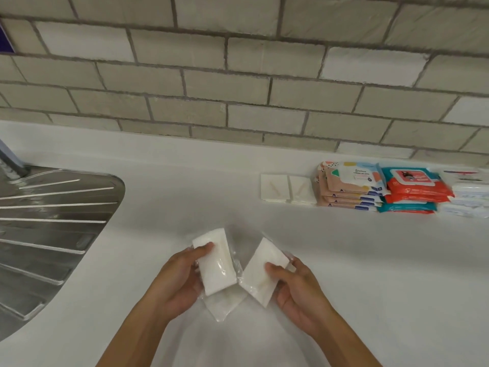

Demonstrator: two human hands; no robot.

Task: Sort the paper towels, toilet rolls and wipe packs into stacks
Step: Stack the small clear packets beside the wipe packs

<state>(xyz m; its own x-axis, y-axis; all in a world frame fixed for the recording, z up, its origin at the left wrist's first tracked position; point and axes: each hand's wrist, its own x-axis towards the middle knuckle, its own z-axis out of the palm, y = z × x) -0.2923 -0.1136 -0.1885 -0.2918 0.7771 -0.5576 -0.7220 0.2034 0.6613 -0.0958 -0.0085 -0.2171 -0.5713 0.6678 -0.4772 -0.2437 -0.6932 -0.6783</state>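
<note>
Hands low at centre, above the white table [357, 274]. Left hand [180, 279] grips left white pack [215, 263] in clear wrap, thumb on its top face, fingers curled beneath. Right hand [299, 290] grips right white pack [260, 274] the same way, thumb on top. The two packs tilt apart in a V, lower corners close together. Third white pack [223, 305] shows below them; cannot tell whether it lies on the table or is held.

Far right of the table, along the tiled wall [238, 83], one row:
- two small white packs [288, 190], side by side
- peach wipe stack [349, 189]
- red and teal wipe stack [412, 192]
- white wipe stack [468, 194], cut by the frame edge

Steel drainboard [53, 221] at left.
</note>
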